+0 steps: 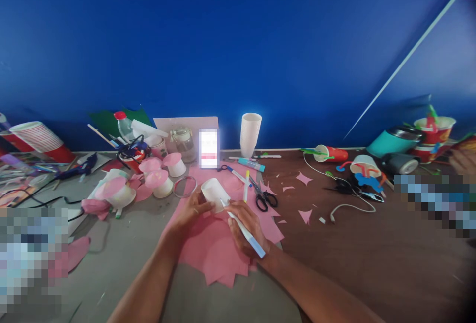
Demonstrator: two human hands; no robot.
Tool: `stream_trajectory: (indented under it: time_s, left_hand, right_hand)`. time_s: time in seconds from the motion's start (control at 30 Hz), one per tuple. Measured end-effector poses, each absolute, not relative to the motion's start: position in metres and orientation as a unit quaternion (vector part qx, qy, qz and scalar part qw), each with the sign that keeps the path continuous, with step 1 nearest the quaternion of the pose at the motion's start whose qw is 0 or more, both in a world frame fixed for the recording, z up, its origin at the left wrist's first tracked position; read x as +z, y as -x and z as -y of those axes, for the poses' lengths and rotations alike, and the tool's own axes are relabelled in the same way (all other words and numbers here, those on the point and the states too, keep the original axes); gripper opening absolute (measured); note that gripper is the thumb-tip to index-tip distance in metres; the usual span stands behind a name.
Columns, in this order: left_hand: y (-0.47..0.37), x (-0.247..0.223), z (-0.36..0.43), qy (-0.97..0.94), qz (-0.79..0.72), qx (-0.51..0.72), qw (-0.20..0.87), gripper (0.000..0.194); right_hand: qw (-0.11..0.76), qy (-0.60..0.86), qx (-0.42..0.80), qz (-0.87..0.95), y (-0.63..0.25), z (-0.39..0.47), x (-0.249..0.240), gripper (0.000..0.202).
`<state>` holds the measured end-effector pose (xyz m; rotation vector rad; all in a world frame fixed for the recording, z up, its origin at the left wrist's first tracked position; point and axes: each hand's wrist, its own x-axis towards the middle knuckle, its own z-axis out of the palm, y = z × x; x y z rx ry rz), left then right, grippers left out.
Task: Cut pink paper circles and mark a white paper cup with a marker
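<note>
My left hand [195,211] grips a white paper cup [211,190] from its left side, the cup tilted above a pile of pink paper [219,258]. In my right hand [245,224] is a white marker pen [245,233] with a light blue end; its tip meets or nearly meets the cup's side. Whether there is a mark under the tip is too small to tell. Black-handled scissors [265,198] lie right of the hands, beside a yellow-and-white pen [246,186]. A ring of tape [185,187] rests to the left.
A stack of white cups [250,134] and a bright phone [208,148] stand at the back. Pink-topped cups [158,181] crowd the left, near a red-capped bottle [124,125]. Rightward lie paper scraps [305,216], a white cable [351,205] and a decorated cup [366,166]. Another person's hand [464,159] shows far right.
</note>
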<state>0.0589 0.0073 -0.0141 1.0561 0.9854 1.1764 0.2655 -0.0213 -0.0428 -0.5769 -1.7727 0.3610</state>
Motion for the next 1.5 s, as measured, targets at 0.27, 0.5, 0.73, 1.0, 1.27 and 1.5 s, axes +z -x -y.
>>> stream_trajectory:
  time_s: [0.27,0.5,0.73,1.0,1.27,1.5]
  left_hand:
    - [-0.0592,-0.0102,-0.0058,-0.454,-0.433,0.503,0.594,0.044]
    - [-0.0596,-0.0103,-0.0063,-0.456,-0.417,0.499,0.607,0.042]
    - [-0.0576,-0.0131,-0.0066,-0.447,-0.417,0.512,0.603,0.046]
    - [-0.0588,-0.0122,-0.0058,-0.442,-0.431,0.506,0.602,0.046]
    - [-0.0565,-0.0145,-0.006,-0.455,-0.418,0.499,0.607,0.044]
    - [-0.054,-0.0165,-0.0086,-0.461,-0.407,0.51,0.602,0.048]
  right_hand:
    - [0.575,0.25,0.148,0.764,-0.2643,0.0189,-0.0451,0.035]
    - [0.572,0.246,0.16,0.766,-0.2647,0.0193,-0.0468,0.032]
    - [0.566,0.225,0.158,0.777,-0.2641,0.0195,-0.0441,0.041]
    - [0.586,0.255,0.137,0.757,-0.2684,0.0175,-0.0445,0.05]
    - [0.574,0.253,0.142,0.765,-0.2675,0.0159,-0.0481,0.037]
    - [0.558,0.246,0.121,0.783,-0.2666,0.0172,-0.0477,0.039]
